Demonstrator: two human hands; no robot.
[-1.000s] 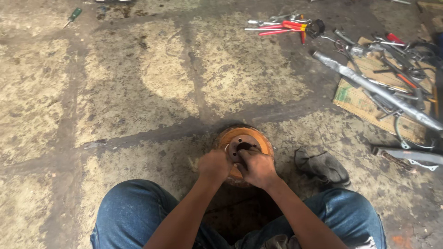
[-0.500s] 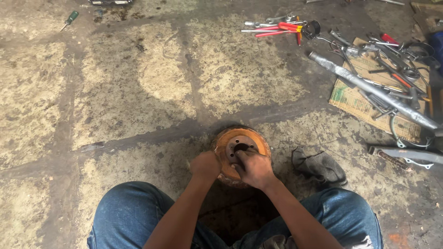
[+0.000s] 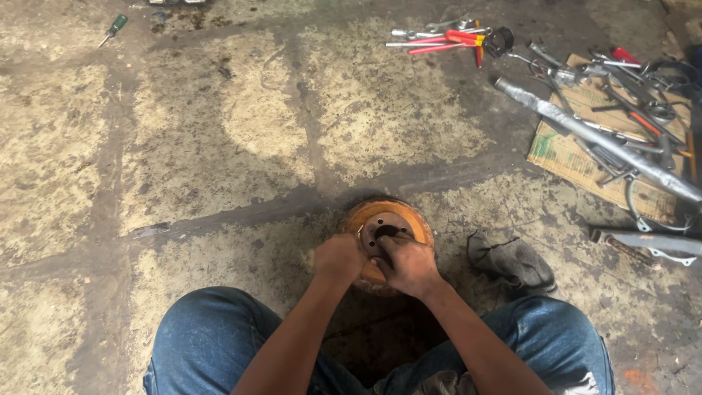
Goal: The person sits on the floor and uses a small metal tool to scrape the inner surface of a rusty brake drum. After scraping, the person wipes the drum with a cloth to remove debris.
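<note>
hands (image 3: pixel 376 260) on rusty drum (image 3: pixel 398 219), cardboard (image 3: pixel 567 150) right

A brake drum (image 3: pixel 387 241) sits on the concrete floor (image 3: pixel 219 146) before the person's knees, both hands on it: left hand (image 3: pixel 339 257), right hand (image 3: pixel 408 265). A rag (image 3: pixel 512 260) lies just right; tools (image 3: pixel 614 110) lie on cardboard (image 3: pixel 563 150) far right; a screwdriver (image 3: pixel 111 29) far left.
</note>
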